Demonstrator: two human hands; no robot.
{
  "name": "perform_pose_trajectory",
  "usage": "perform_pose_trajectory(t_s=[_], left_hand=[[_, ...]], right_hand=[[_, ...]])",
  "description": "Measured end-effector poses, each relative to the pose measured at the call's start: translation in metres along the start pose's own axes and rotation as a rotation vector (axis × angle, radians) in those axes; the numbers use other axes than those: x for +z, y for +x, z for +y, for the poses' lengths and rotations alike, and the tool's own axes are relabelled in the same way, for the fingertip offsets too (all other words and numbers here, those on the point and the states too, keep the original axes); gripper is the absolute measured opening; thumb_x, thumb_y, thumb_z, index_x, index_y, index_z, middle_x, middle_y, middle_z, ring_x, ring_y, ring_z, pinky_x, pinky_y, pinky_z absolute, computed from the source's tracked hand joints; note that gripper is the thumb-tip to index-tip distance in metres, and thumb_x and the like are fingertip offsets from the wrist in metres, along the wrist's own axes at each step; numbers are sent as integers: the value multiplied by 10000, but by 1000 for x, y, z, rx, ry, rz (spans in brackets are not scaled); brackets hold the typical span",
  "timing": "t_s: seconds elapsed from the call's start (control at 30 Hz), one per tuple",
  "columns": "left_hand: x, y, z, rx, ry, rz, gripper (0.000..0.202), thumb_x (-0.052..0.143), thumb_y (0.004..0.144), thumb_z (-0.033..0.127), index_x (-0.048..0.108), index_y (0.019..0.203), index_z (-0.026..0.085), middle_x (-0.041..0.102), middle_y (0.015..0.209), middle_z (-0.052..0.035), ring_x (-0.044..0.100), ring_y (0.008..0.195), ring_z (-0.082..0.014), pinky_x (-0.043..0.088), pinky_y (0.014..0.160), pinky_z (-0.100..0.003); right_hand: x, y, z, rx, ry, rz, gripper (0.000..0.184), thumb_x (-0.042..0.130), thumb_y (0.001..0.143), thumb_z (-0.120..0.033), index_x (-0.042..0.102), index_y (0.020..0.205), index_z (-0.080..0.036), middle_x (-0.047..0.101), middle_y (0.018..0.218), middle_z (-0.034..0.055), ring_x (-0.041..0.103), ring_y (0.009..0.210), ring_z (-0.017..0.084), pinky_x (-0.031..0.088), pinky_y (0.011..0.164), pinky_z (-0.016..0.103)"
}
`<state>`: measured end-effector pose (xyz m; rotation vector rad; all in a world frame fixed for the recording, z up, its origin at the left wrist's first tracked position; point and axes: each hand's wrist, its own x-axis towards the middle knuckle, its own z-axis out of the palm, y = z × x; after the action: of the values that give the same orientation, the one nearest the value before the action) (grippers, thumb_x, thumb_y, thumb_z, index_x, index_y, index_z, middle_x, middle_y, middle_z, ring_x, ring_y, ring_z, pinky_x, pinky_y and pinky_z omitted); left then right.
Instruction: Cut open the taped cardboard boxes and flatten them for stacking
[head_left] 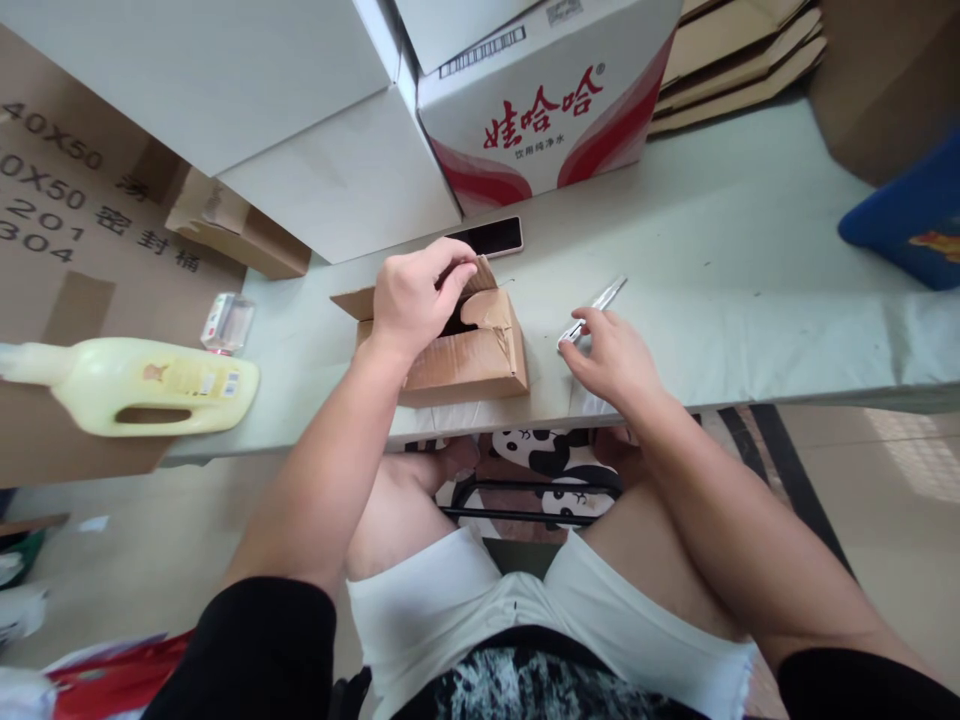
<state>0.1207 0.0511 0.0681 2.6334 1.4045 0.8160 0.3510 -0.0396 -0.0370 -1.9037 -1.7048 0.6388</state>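
1. The left hand (411, 300) pinches a flap (484, 274) of the box (472, 370), apparently to steady it.
2. The box sits on the desk (720, 250), near its edge, presumably for easy reach.
3. The right hand (609, 352), beside it, holds a slim silvery item (572, 334) between thumb and fingers.

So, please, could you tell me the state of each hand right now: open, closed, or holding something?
Left hand: closed, apparently pinching a raised flap of the cardboard box.
Right hand: closed, holding a slim silvery object.
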Motion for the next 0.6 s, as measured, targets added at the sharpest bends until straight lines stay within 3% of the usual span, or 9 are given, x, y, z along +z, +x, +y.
perform_pose_trajectory(t_s=[0.13, 0.37, 0.6], left_hand=[[4, 2, 0, 3, 15, 10, 192, 543, 947, 324, 723, 969, 261, 784, 875, 0, 713, 780, -157, 564, 757, -305], [7, 5, -1, -12, 68, -9, 184, 528, 946, 338, 678, 1040, 287, 769, 912, -17, 707, 826, -199, 539, 768, -333], [7, 8, -4, 25, 62, -62, 204, 480, 953, 297, 681, 984, 276, 755, 907, -23, 702, 842, -201, 526, 785, -339]], right_hand=[[0, 0, -3, -8, 18, -11, 498, 519, 883, -385, 617, 1312, -151, 703, 1157, 184, 658, 1078, 348, 528, 924, 513], [-1, 0, -8, -12, 46, -65, 569, 513, 874, -373, 572, 1371, -102, 693, 1176, 189, 657, 1097, 343, 519, 949, 484], [1, -1, -8, -37, 113, -60, 539, 536, 860, -380, 579, 1342, -143, 703, 1150, 169, 661, 1083, 330, 526, 908, 475]])
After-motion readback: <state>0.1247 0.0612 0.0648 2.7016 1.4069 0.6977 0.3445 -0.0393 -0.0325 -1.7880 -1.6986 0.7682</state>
